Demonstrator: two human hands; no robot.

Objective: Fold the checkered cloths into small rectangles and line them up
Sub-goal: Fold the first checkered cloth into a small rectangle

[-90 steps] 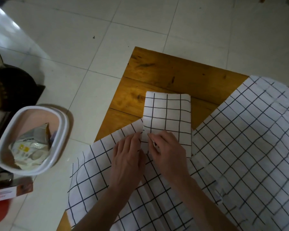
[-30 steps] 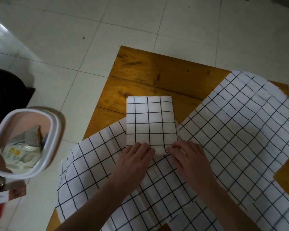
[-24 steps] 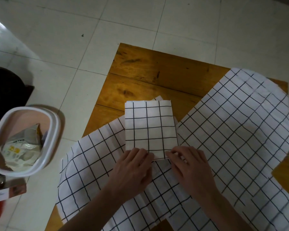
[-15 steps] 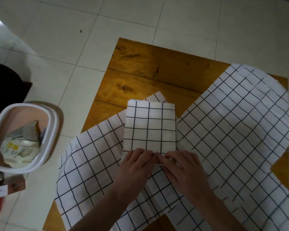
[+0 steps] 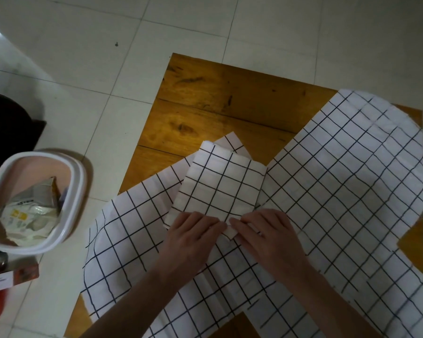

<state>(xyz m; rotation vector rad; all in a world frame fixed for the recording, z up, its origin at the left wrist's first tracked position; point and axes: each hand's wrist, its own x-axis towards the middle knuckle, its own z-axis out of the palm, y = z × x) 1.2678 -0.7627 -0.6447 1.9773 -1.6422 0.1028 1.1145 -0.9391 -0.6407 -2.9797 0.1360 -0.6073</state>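
On the wooden table (image 5: 230, 93), near centre: folding station under inspection.

Task item: folded checkered cloth (image 5: 220, 184) is lying as a small rectangle, skewed, on top of two unfolded checkered cloths, one spreading left (image 5: 127, 240) and one spreading right (image 5: 352, 191).

Left hand (image 5: 193, 235): fingers are curling over and gripping the near edge of the folded cloth.

Right hand (image 5: 266, 235): fingers are pinching the same near edge, fingertips meeting the left hand's at mid-edge.

Key relation: the rectangle is extending directly away from both hands, its long axis running near to far and leaning toward the far right; both hands are equally close, sharing one short edge.

Assessment: this cloth appears folded; the next move is likely carrying it to the bare far part of the table, squaring its axis as the row begins.

Risk: layers may be slipping open if only the near edge is being held.

Surroundings: white bin (image 5: 34, 203) holding wrappers is standing on the tiled floor (image 5: 83, 57), left of the table.
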